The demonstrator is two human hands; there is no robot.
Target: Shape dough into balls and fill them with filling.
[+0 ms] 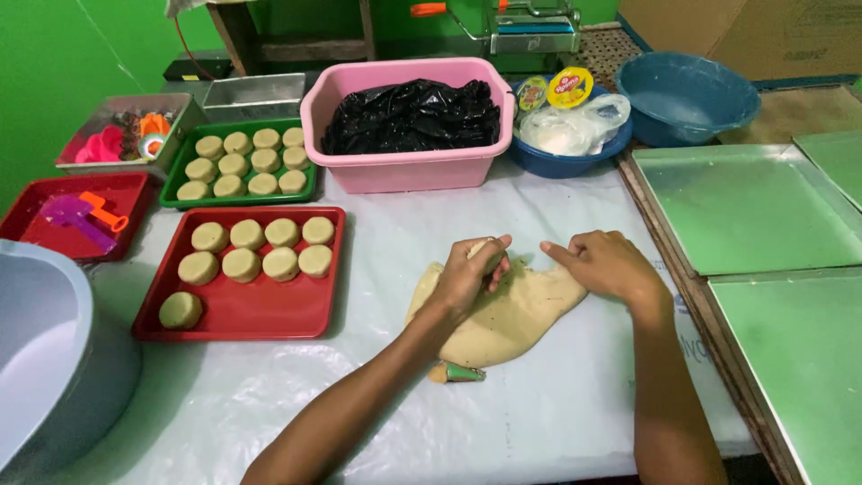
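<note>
Left hand [469, 277]: fingers are curling shut around a pinched-up lump of the dough slab [503, 314].
Right hand [603, 262]: fingers are bent loosely, pressing on the slab's upper edge, gripping nothing.
Dough: is lying flat on the plastic-covered worktop [539, 413], right of the red tray [242, 310].
Risk: the soft slab is likely sticking and tearing unevenly as the lump is being pulled.
Risk: the green-tipped tool [460, 373] is touching the slab's lower edge and could get dragged.

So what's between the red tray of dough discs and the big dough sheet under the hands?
In the head view, only bare white table covering lies between the red tray and the dough sheet. Both hands, left and right, rest on the sheet.
</note>
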